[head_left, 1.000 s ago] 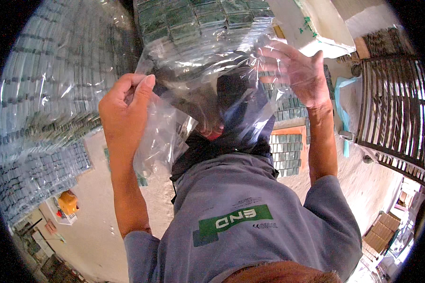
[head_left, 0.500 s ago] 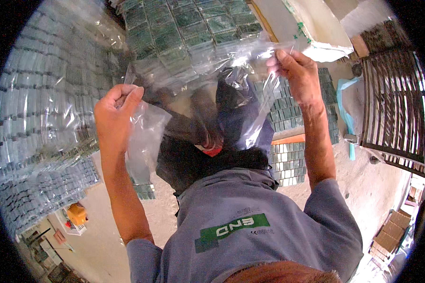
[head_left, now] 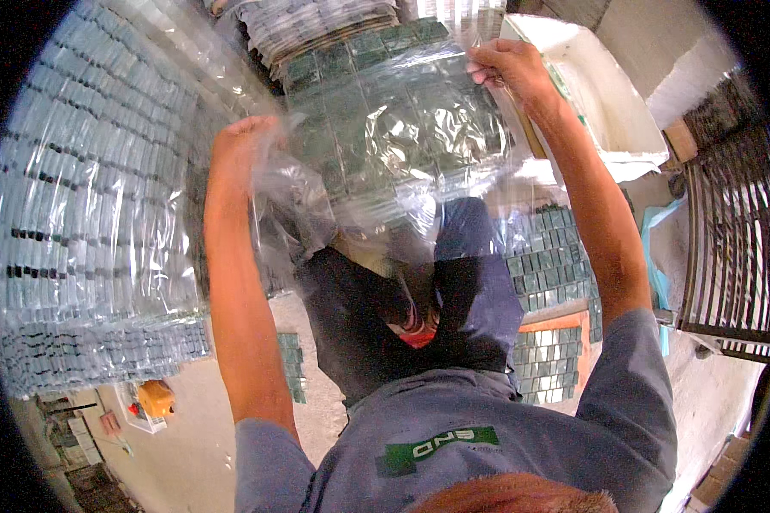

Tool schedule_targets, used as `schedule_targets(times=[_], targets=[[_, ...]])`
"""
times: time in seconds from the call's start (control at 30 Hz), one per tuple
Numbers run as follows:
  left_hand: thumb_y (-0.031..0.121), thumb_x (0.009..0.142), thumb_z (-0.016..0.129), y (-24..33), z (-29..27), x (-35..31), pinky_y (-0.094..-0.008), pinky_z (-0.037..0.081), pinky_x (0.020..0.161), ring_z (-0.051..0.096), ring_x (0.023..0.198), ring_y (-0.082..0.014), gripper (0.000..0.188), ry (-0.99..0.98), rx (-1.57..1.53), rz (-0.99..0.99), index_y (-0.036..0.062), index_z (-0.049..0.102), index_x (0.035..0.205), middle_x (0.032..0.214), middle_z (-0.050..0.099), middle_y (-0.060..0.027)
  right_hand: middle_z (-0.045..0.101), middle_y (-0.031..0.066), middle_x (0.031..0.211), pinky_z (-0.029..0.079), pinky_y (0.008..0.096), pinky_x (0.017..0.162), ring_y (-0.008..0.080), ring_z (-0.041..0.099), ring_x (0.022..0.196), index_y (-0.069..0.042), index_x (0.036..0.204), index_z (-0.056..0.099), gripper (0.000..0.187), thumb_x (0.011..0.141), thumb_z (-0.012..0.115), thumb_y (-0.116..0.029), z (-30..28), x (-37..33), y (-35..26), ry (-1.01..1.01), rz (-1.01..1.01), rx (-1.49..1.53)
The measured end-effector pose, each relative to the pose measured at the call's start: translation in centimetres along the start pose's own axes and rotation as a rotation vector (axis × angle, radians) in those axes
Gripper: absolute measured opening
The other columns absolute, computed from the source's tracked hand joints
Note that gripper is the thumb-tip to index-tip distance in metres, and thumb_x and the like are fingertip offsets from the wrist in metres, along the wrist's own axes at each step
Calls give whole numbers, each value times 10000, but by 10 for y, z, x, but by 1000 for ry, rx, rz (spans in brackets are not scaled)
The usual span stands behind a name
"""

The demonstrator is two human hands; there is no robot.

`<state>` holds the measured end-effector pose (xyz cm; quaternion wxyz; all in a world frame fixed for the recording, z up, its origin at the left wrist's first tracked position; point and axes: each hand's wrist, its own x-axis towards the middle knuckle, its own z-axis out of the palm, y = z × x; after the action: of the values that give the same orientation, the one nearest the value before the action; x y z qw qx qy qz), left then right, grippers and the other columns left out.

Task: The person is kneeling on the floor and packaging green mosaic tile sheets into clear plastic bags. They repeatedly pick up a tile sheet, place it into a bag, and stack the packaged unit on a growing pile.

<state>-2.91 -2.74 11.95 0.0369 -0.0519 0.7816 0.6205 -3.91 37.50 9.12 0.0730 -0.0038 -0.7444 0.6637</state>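
Note:
Between my two hands stretches a sheet of clear plastic film [head_left: 415,141], crinkled and shiny, spread over a sheet of dark green mosaic tiles [head_left: 411,36]. My left hand [head_left: 246,141] grips the film at the tiles' left side; its fingertips are partly blurred behind the plastic. A loose, bunched flap of film hangs below that hand. My right hand [head_left: 512,67] pinches the other end near the tiles' far right corner, thumb against fingers. The film's near edge drapes above my knees. Tiles show through it, and a far strip of them lies uncovered.
Film-wrapped stacks of tiles [head_left: 103,205] rise along the left. A white basin [head_left: 612,103] stands at the far right, with a dark slatted rack [head_left: 731,231] beyond. More green tile sheets [head_left: 547,256] lie right of my legs. A crate with a yellow object [head_left: 156,398] sits lower left.
Both hands have moved away from my body, carrying the film farther over the green tiles. The view has shifted, and more of the far stacks and the basin now shows.

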Motion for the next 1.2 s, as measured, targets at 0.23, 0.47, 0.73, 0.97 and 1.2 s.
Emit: schedule_targets(times=[0.23,0.47,0.73,0.97,1.2], targets=[[84,788,697,-11,-17,130,-356,491,514,632,601,-229,104,-84,81,29,-13,678,820,714,655,-116,728,82,844,534,307,646,177,686,728,-72,935,743,186,813,718,-211,6,95,21,38,-112,-480],[86,772,682,-42,-9,229,-365,471,528,595,589,-204,108,32,140,72,-19,665,785,724,649,-102,668,59,708,509,344,626,178,633,663,-128,809,733,295,836,675,-416,9,162,60,194,-590,-1172],[183,750,744,-50,-5,229,-370,451,533,555,578,-180,200,30,375,203,-6,676,746,708,646,-78,653,78,690,491,357,592,205,618,614,-124,884,717,303,882,643,-418,-3,184,78,-36,-370,-1095],[304,774,715,-47,-39,231,-388,517,761,677,832,-242,355,262,921,382,48,749,1018,945,738,-118,655,122,710,489,390,609,254,626,646,-80,879,706,338,885,624,-408,-8,174,80,-5,-277,-1041],[262,850,663,20,4,67,-350,480,936,664,1050,-277,300,57,1289,484,130,731,1111,1112,712,-116,658,166,729,487,424,626,302,634,678,-36,874,695,374,888,604,-398,6,194,86,86,-183,-875]])
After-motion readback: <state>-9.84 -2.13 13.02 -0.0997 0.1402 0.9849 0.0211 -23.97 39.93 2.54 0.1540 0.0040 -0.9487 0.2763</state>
